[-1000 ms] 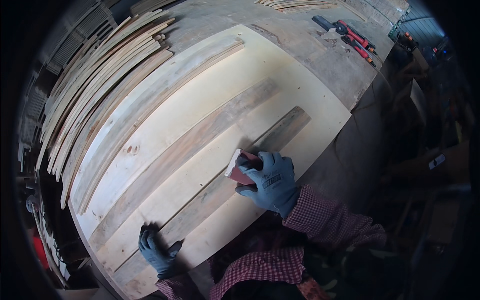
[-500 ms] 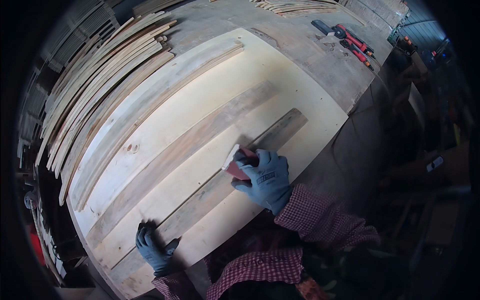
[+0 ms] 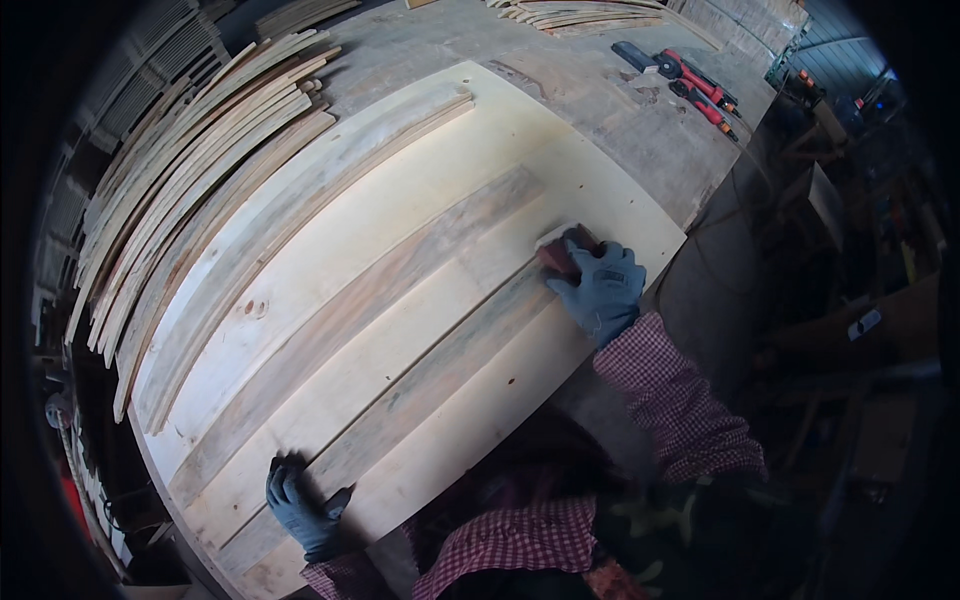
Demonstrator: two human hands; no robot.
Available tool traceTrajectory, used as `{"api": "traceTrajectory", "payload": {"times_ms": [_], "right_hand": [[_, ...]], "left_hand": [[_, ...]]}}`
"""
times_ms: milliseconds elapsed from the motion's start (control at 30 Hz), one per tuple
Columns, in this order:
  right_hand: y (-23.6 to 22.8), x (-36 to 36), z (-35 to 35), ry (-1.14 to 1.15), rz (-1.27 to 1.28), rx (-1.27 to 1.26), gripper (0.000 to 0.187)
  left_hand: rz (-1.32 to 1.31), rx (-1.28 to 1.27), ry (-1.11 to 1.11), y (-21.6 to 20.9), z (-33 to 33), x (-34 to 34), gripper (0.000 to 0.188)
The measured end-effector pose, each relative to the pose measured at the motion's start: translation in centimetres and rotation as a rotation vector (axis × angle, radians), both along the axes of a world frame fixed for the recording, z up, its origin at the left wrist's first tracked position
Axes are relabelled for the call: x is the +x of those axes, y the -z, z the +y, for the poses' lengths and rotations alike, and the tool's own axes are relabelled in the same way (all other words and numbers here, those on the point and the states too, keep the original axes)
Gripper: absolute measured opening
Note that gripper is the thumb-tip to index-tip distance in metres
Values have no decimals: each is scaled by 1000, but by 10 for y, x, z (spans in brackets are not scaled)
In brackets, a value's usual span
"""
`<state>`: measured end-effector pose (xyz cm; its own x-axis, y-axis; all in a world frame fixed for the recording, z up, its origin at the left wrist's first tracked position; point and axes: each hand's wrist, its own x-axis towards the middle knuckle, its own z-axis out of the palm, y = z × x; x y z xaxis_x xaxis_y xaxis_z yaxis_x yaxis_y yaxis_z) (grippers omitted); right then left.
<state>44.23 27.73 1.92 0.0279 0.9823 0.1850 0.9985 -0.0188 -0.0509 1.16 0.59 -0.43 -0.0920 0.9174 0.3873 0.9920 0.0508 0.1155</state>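
Note:
A thin wooden slat (image 3: 440, 340) lies flat on a large pale wooden board (image 3: 400, 180). Near the slat's lower-left end, my left hand (image 3: 308, 510), in a grey-blue glove, spans its width, fingers over one edge and thumb at the other. At the far right end of the same slat, my right hand (image 3: 605, 290), gloved alike, grips a reddish-brown sanding block (image 3: 560, 252) against the wood. Fingers wrap over the block and hide part of it. A second slat (image 3: 400, 270) and a narrower strip (image 3: 330, 190) lie on the board farther away.
Many long strips are stacked (image 3: 210, 170) at the far left. Red and black power tools (image 3: 690, 80) lie on the grey worktable (image 3: 420, 50) at the back right, with another pile of strips (image 3: 570, 14) behind. The board's right corner reaches the table's edge.
My right hand has slid the sanding block up and to the right along the slat, to its far end. My left hand has stayed almost in place.

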Motion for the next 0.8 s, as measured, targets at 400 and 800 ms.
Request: {"api": "traceTrajectory", "payload": {"times_ms": [400, 800], "right_hand": [[-36, 29, 44, 231, -73, -285, 70], [-18, -56, -48, -506, 115, -88, 67]], "left_hand": [[-13, -4, -17, 4, -3, -3, 83], [0, 17, 2, 3, -6, -5, 81]]}}
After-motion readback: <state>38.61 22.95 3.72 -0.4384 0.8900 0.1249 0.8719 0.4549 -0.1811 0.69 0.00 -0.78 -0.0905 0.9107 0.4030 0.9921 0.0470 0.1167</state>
